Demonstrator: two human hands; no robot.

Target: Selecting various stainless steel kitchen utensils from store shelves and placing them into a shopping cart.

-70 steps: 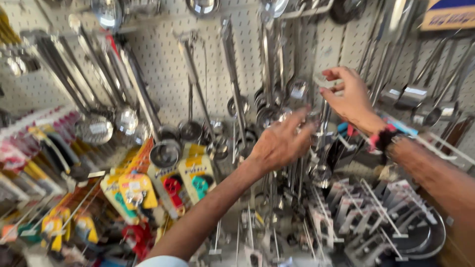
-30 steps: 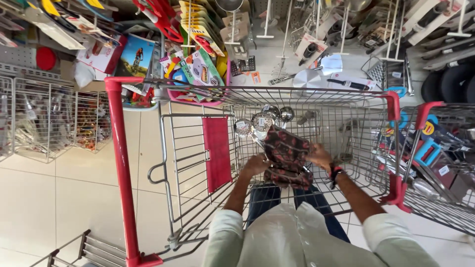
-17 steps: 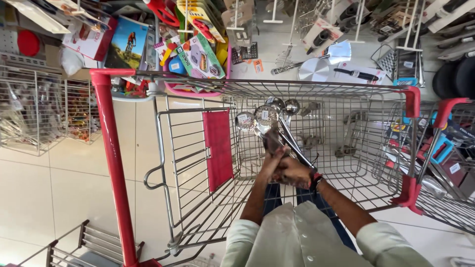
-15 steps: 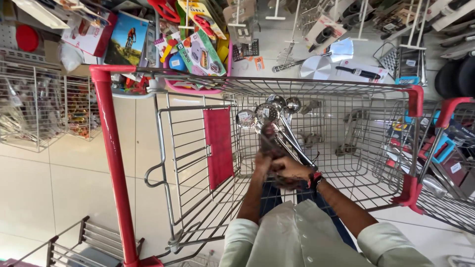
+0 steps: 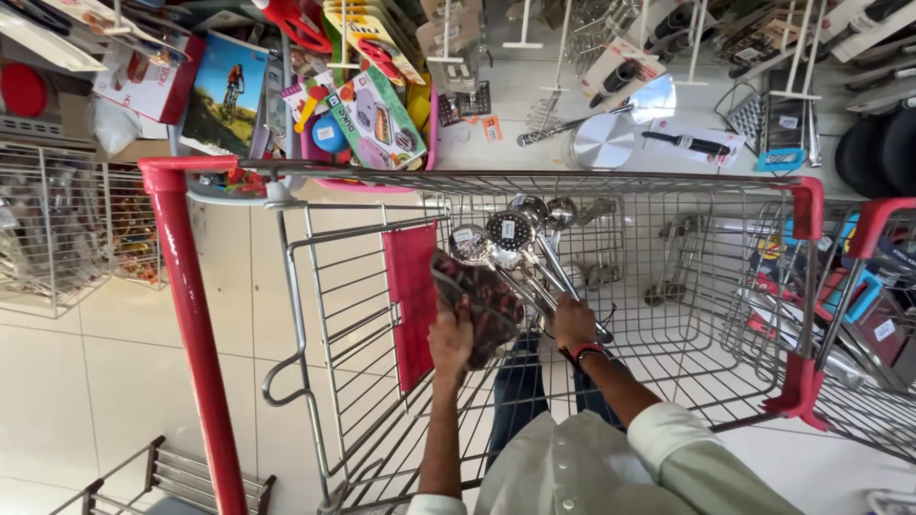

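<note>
Inside the wire trolley (image 5: 687,238), the right hand (image 5: 574,322) grips steel ladles (image 5: 515,243), the left hand (image 5: 450,336) clasps a dark cloth (image 5: 482,291), hemmed by crowded racks (image 5: 57,229).

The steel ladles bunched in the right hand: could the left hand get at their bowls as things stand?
Probably yes. The left hand holds a dark patterned cloth right beside the ladles, whose bowls stick up free above the right hand, inside the open-topped cart. Only the cloth itself occupies that hand's grip.

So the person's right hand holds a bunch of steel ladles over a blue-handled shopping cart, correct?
Not quite: the shopping cart has red handles and trim, not blue. The head view shows it. The right hand does hold the bunch of steel ladles over it.
</note>
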